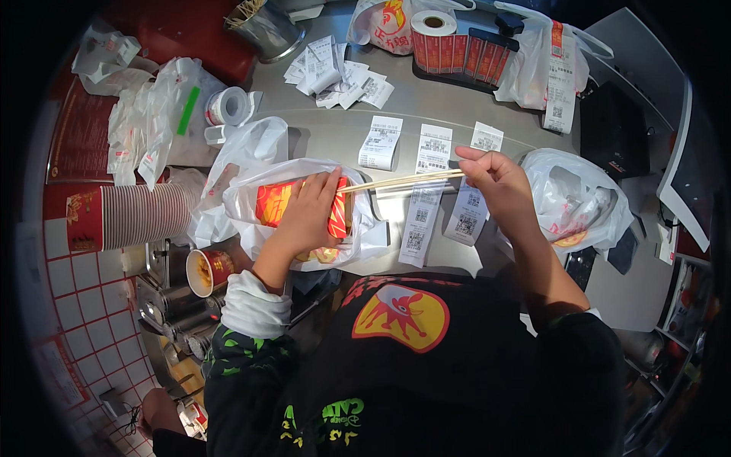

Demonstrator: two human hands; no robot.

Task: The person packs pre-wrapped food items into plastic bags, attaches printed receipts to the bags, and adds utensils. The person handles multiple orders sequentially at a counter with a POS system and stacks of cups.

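Observation:
My left hand (311,211) rests on a red and yellow paper food box (273,200), which lies inside a white plastic bag (251,240) on the metal counter. In my right hand (491,177), thin wooden skewers (405,180) are pinched between thumb and fingers. They reach left across the counter, and their far ends meet the right edge of the box near my left fingertips. Below them lie long printed paper slips (422,217), and another slip (380,143) lies just above the skewers. The inside of the box is mostly hidden by my hand.
A stack of paper cups (143,217) and a cup of food (210,271) are at the left. Crumpled slips (342,80), a metal container of sticks (265,31) and a label roll (434,24) stand along the back. A filled plastic bag (577,200) sits at the right.

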